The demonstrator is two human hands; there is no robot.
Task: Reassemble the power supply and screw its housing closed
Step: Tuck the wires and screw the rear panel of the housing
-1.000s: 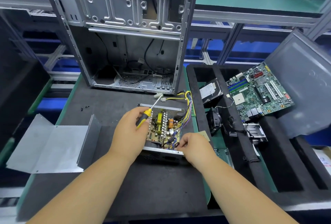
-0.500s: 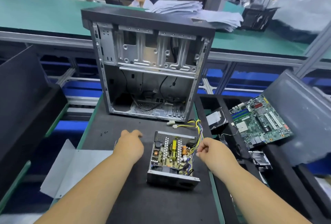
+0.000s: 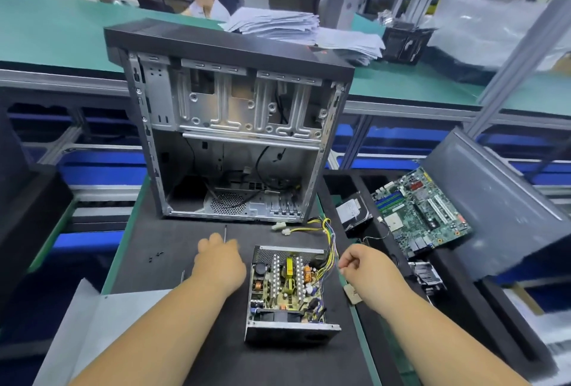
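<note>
Looking at the power supply (image 3: 287, 290), I see it open, its lid (image 3: 92, 324) off by the bench's left edge. My left hand (image 3: 217, 262) grips a screwdriver (image 3: 226, 232); my right hand (image 3: 361, 265) is curled, maybe pinching something.

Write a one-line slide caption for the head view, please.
Open power supply on the mat between both hands; left hand holds a screwdriver.

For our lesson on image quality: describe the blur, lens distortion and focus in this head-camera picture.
Head view: wide-angle bending curves the green bench and tilts the frame posts; background shelves and the paper stack are soft; both hands, left and right, show slight motion smear; the open power supply is the sharpest; lighting is even, without strong glare.
</note>
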